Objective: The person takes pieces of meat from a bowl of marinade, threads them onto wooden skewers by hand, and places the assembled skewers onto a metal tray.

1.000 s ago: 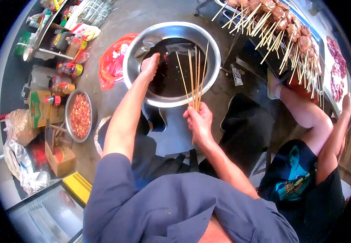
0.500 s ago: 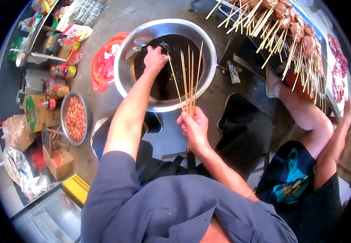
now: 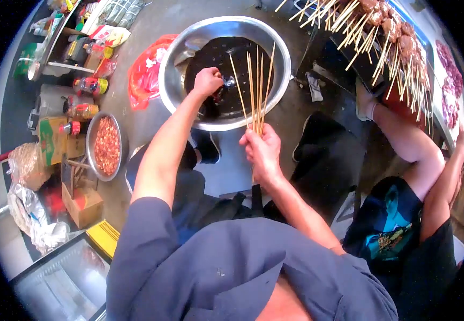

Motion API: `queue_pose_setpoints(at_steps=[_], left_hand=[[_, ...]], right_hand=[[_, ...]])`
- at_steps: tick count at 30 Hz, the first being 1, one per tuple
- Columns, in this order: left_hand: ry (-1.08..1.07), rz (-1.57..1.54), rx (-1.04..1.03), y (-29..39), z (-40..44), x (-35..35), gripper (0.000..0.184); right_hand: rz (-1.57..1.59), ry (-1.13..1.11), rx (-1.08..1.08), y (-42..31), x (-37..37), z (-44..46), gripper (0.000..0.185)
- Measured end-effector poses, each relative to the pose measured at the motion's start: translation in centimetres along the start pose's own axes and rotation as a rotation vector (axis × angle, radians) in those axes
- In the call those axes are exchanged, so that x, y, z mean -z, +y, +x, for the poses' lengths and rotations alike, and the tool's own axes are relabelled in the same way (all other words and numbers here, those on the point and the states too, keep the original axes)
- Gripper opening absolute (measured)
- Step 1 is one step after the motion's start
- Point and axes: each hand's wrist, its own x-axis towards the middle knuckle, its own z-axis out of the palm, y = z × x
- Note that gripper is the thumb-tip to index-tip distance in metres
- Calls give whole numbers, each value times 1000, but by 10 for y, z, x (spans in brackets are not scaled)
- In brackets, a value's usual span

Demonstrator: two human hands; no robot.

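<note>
A wide metal basin [image 3: 281, 80] holds dark liquid [image 3: 210, 56]. My left hand [image 3: 209, 81] is inside it, low over the liquid, with its fingers closed around something dark and shiny that I cannot make out. My right hand [image 3: 264, 150] grips several thin wooden skewers [image 3: 257, 96] just outside the basin's near rim. They fan out, points away from me, over the liquid. The leftmost skewer leans apart from the others. A small dark shape shows near its tip, but whether it is on the skewer is unclear.
At the right, skewered meat [image 3: 390, 27] is piled up with its sticks jutting out, beside a seated person's bare leg [image 3: 408, 134]. A red plastic bag [image 3: 140, 80] lies left of the basin. Farther left are a bowl of reddish pieces [image 3: 107, 147], bottles [image 3: 90, 85] and a carton [image 3: 82, 206].
My left hand has drawn nearer to me within the basin and turned, leaving the leftmost skewer's tip. The right hand still holds the skewers. The whole view has shifted slightly.
</note>
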Motion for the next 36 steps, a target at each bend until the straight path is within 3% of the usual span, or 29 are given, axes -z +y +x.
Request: queue_pose_setpoints(at_steps=[3, 4, 7, 12, 14, 20, 23, 24, 26, 27, 30, 34, 36], left_hand=[[-282, -601, 351, -1, -7, 12, 17], [-280, -602, 348, -4, -8, 13, 17], [-328, -1094, 400, 9, -23, 30, 31], [-329, -1159, 299, 10, -27, 40, 35], [-340, -938, 327, 6, -27, 39, 35], [-270, -824, 267, -9, -28, 20, 30], [-239, -358, 207, 1, -30, 27, 26], [-241, -357, 210, 4, -31, 28, 26], [-337, -56, 164, 10, -32, 31, 37], [-336, 141, -12, 0, -26, 25, 45], [-342, 280, -105, 11, -34, 21, 47], [-349, 478, -288, 33, -39, 10, 30], [-340, 431, -359, 33, -42, 3, 24]], right_hand=[[-13, 10, 8, 1, 0, 0, 11], [-7, 10, 8, 1, 0, 0, 11], [-10, 22, 15, 2, 0, 2, 11], [-50, 43, -5, 3, -1, 3, 12], [-53, 26, 7, 5, 1, 4, 12], [-36, 29, 13, 2, 0, 1, 11], [-20, -1, 19, 3, 0, 3, 11], [-19, -1, 15, 3, 0, 2, 11], [0, -11, 9, 2, 0, 2, 10], [1, -10, 7, 2, 0, 2, 10], [24, -3, -1, 0, 0, 1, 10], [-2, 10, -6, -1, -2, 2, 11], [-10, 19, -7, -1, 0, 0, 11]])
